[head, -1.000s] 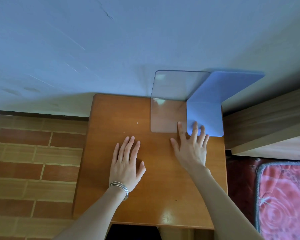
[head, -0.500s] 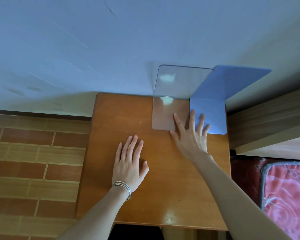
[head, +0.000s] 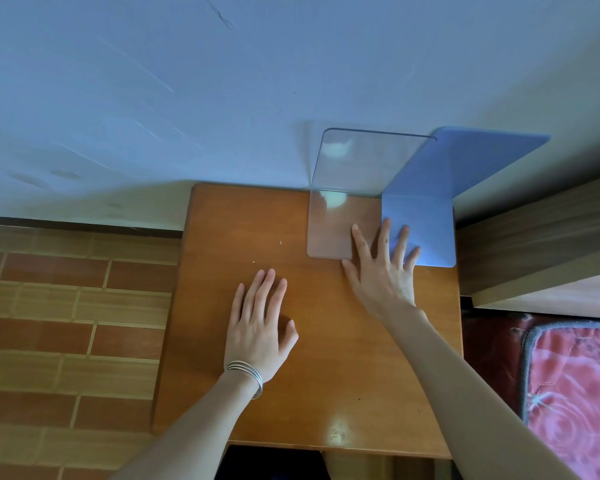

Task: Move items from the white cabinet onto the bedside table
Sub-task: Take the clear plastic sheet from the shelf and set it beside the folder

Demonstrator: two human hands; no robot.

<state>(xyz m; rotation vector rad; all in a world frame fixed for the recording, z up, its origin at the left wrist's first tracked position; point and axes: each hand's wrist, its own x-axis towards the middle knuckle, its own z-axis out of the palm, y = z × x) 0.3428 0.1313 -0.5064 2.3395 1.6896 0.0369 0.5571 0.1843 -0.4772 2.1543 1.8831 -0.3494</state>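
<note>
Table edges: the wooden bedside table (head: 222,341) is butted against the pale wall (head: 187,81) at the back, with the brick-pattern floor (head: 66,306) on its left and a wooden bed frame (head: 534,244) close on its right.
Open room: the left and near parts of the tabletop are bare.
Bookends: a clear L-shaped bookend (head: 343,195) and a blue bookend (head: 426,216) stand side by side in the back right corner, uprights against the wall.
Right hand (head: 381,271): flat, fingers spread, fingertips resting on both bookend bases, gripping nothing.
Left hand (head: 260,323): flat on bare wood, fingers loosely apart, holding nothing; thin bangles (head: 246,372) at the wrist.
Hard to make out: the clear upright nearly blends into the wall; a red patterned mattress (head: 575,393) is cut off at the right.
</note>
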